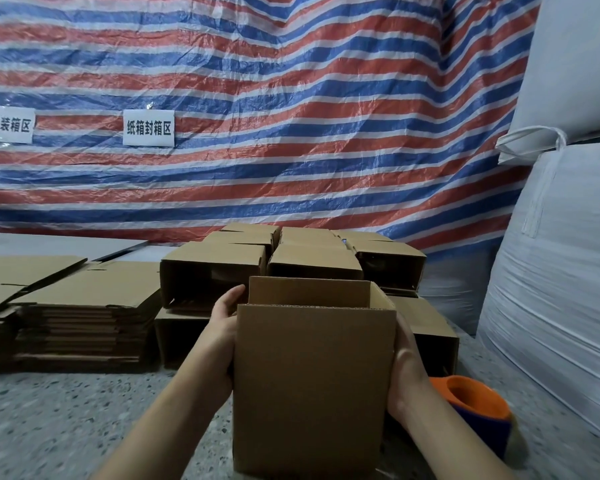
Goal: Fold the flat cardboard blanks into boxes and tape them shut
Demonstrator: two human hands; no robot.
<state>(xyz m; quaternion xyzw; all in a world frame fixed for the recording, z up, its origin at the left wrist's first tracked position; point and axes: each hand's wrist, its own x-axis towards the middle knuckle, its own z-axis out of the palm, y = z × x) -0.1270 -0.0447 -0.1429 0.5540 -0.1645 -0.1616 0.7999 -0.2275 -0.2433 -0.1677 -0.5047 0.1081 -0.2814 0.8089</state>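
Left hand (pixel 222 327) and right hand (pixel 407 368) are gripping opposite sides of an open cardboard box (pixel 312 382), held above the bench (pixel 66 420) near its front edge, fingers curling round it.

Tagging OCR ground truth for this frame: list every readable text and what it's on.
"纸箱封箱区": white paper sign on the striped tarp.
"食品装箱区": white paper sign at the left edge, same tarp; its first character is partly cut off by the frame edge.
No print can be seen on the held cardboard box, the flat blanks, the tape dispenser or the white bulk bags.
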